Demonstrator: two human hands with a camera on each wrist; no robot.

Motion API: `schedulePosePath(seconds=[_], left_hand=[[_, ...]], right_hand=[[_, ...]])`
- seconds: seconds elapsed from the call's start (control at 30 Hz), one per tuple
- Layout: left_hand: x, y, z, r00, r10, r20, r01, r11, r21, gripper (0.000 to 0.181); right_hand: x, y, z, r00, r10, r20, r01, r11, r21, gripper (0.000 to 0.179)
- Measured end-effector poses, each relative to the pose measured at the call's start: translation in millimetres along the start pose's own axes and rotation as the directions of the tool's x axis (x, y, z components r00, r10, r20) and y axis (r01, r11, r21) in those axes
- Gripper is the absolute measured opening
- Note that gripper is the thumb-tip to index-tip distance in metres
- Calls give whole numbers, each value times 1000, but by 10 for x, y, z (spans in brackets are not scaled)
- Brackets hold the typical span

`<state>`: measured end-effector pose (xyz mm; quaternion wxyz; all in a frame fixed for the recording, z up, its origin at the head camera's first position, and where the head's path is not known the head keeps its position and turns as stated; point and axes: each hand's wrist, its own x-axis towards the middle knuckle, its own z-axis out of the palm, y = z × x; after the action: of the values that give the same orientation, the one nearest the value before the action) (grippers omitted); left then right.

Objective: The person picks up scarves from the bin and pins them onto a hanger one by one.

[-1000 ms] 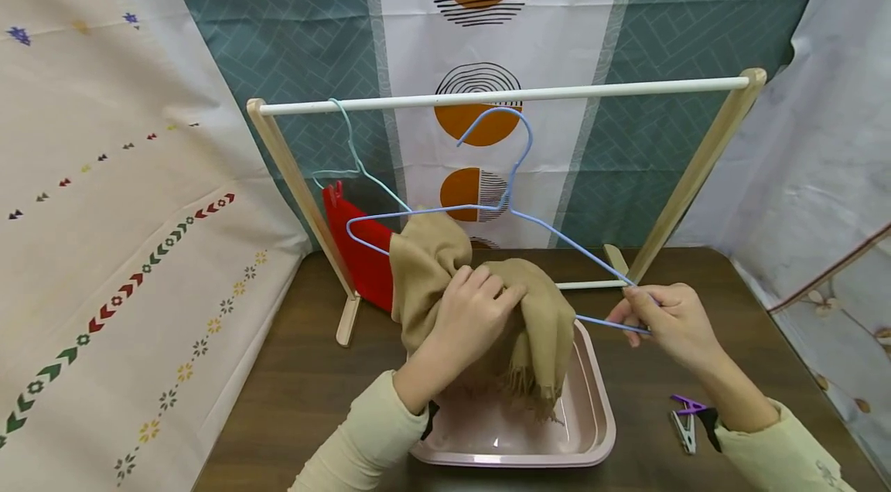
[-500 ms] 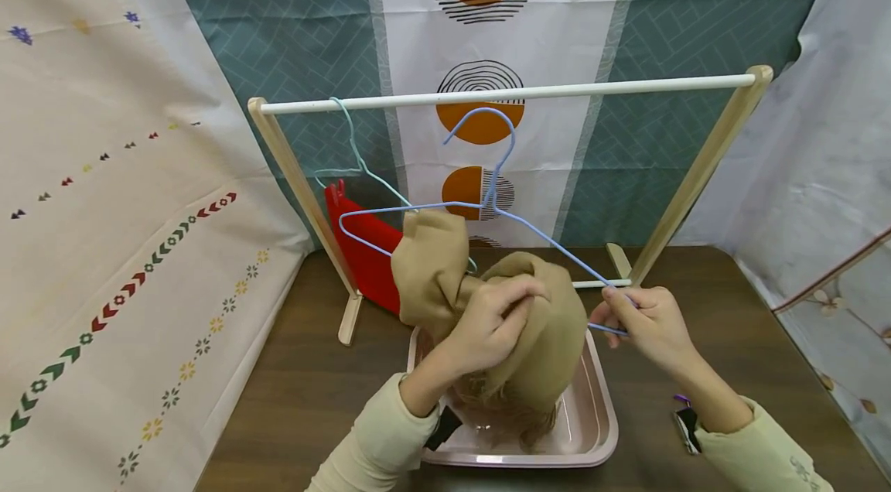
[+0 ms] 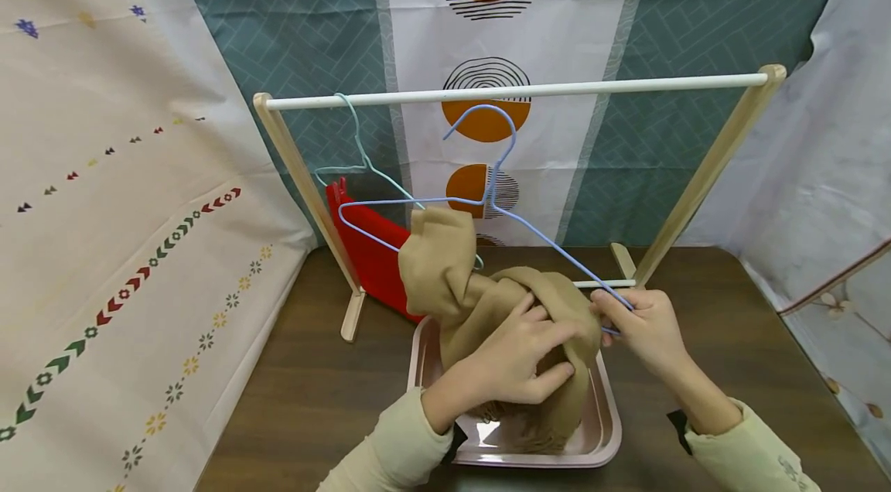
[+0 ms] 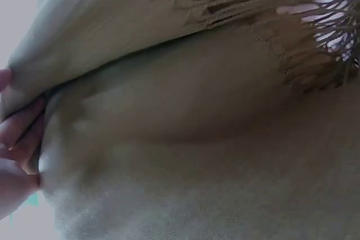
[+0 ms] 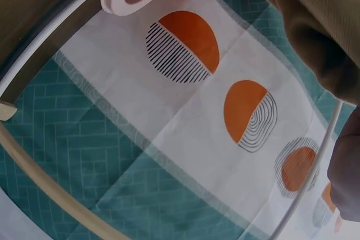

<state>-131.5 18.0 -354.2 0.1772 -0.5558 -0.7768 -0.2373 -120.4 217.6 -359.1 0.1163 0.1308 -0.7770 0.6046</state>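
My right hand pinches the lower right corner of a blue wire hanger, held up in front of the rack with its hook free. A tan fringed scarf drapes over the hanger's lower bar and bunches toward the right. My left hand grips the bunched part, thumb and forefinger spread. In the left wrist view, its fingers sit in a fold of the scarf. The right wrist view has the hanger wire beside the right hand.
Beneath the scarf stands a pink basin. Behind it is a wooden rack with a white rail. A teal hanger on the rail's left bears a red cloth with a red clip. A patterned curtain hangs behind.
My left hand has moved right and down with the scarf, opening its thumb and forefinger apart. The hanger has shifted slightly left, my right hand with it. Clips on the table are now hidden.
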Motion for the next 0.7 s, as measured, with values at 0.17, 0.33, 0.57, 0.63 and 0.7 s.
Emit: schedulePosePath(seconds=[0.17,0.33,0.57,0.63,0.7], left_hand=[[59,-36,2,998,0,-58,-1,1000,-25,40],[62,-50,-57,979,61,-194,-72,996,-49,37],[-145,-80,-233,907,179,-381,-144,983,118,14],[-227,-106,-299,900,205,-385,-123,966,227,12],[-326,-145,-373,912,193,-362,-72,944,322,14]], right_hand=[[-17,-13,18,1000,-20,3,20,1000,-11,24],[-4,-41,-87,989,-129,76,122,989,88,26],[36,-53,-256,974,-168,150,139,972,188,34],[45,-55,-283,973,-157,168,120,970,213,35],[52,-55,-309,974,-143,174,102,969,225,34]])
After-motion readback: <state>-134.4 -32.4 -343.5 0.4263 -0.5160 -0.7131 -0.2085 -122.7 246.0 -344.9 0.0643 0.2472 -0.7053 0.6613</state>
